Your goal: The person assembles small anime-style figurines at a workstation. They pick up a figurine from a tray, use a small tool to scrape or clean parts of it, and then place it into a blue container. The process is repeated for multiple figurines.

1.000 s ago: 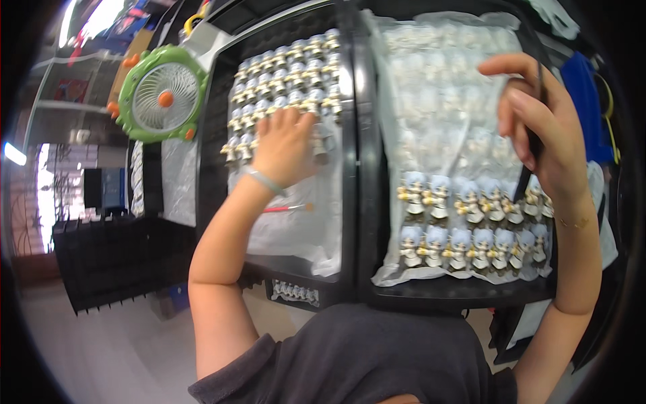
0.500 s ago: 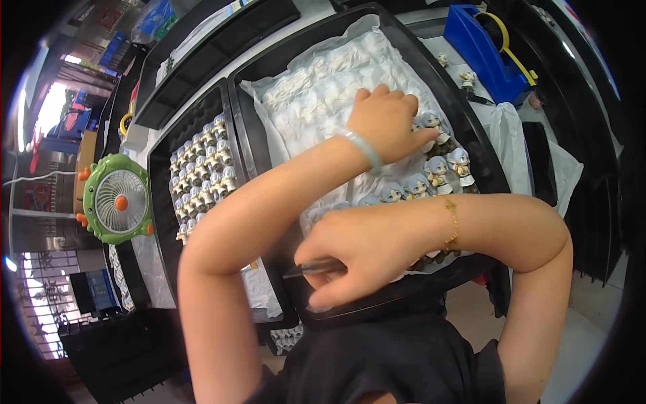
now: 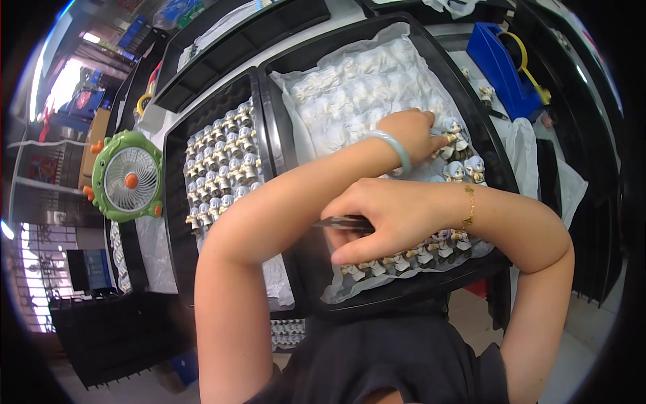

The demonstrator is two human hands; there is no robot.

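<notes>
Left hand pinching small figurine in right tray; right hand clamping dark tool. Lift straight, spare neighbours.

two black trays side by side: left tray with rows of small figurines, right tray lined with clear plastic sheet. left hand crossed over to the right tray, fingertips on a figurine. right hand below it, gripping a thin dark tool. green fan at far left, blue bin upper right.
</notes>
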